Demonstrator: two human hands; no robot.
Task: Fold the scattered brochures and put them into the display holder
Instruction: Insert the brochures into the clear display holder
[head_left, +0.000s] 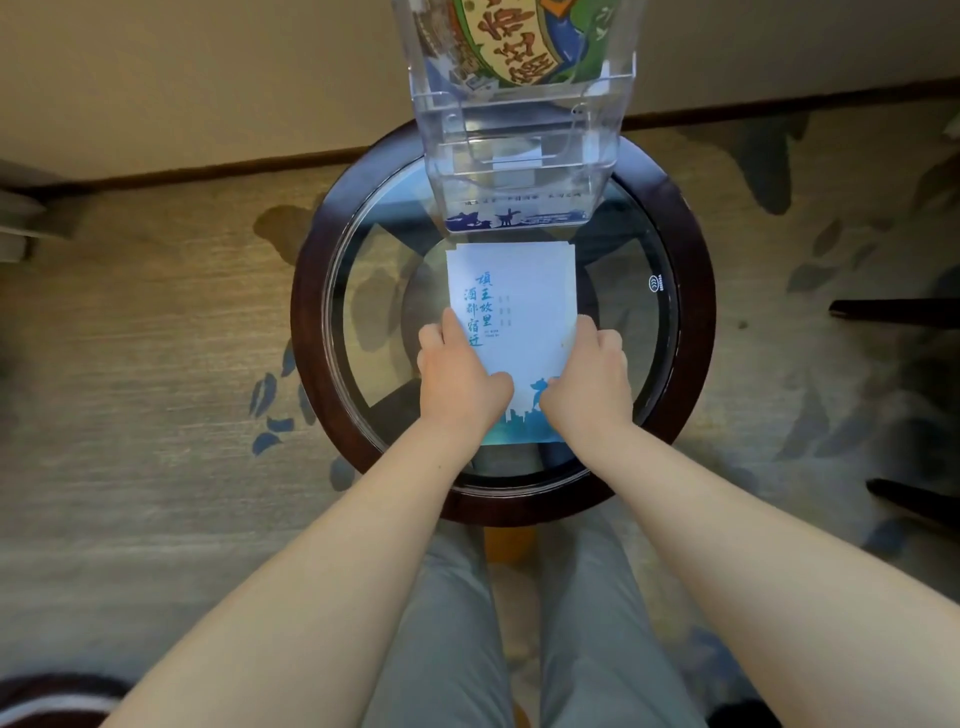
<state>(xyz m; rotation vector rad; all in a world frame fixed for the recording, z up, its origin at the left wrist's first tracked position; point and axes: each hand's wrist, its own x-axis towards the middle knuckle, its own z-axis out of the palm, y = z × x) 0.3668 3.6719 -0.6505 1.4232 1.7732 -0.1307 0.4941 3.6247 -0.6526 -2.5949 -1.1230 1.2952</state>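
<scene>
Round glass table (309, 312), dark-rimmed, over patterned carpet (156, 364); left hand (457, 379) and right hand (587, 376) grip the white-and-blue brochure (519, 312) at its near corners, thumbs on top. Just beyond its far edge stands the clear display holder (519, 150).

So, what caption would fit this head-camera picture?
Left hand and right hand grip a white-and-blue brochure over a round glass table, before a clear display holder.

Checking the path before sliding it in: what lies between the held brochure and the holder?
Nothing but a thin strip of the table's bare glass, as the head view shows, between the brochure and the holder.
</scene>
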